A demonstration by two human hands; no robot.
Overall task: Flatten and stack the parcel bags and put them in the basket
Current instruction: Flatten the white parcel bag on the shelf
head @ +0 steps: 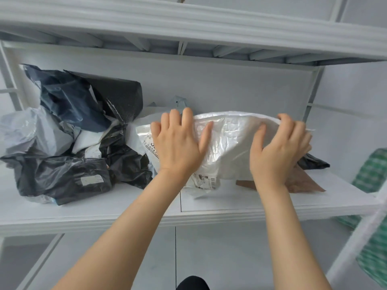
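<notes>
White parcel bag [230, 147]: lying in the middle of the white shelf [125, 208], puffing up a bit under both hands.
Left hand [178, 145]: lying flat on the bag's left part, with its fingers spreading wide and pressing down.
Right hand [278, 151]: curling its fingers over the bag's far edge and pushing its thumb on the front, so it is gripping that edge.
How it will feel: looking thin, light, soft and crinkly. It is likely slippery too, and it may be popping back up when let go.
Where to hold: taking it by the edges or corners looks best, then smoothing from the middle outward with a flat palm.
Pile of crumpled bags [69, 132]: sitting to the left, with black, dark blue and white ones all mixed, touching the white bag's left side.
Brown paper bag [303, 183]: lying flat under the white bag's right end and peeking out.
Small black bag [314, 163]: poking out just past the right hand.
In the way: the upper shelf [188, 21] is hanging low, leaving little room for lifting, and the pile is crowding the left.
Green checked thing [372, 174]: showing at the far right. Nobody can tell from here if it is the basket.
Task so far: seeming to be only starting, since most bags are still crumpled.
</notes>
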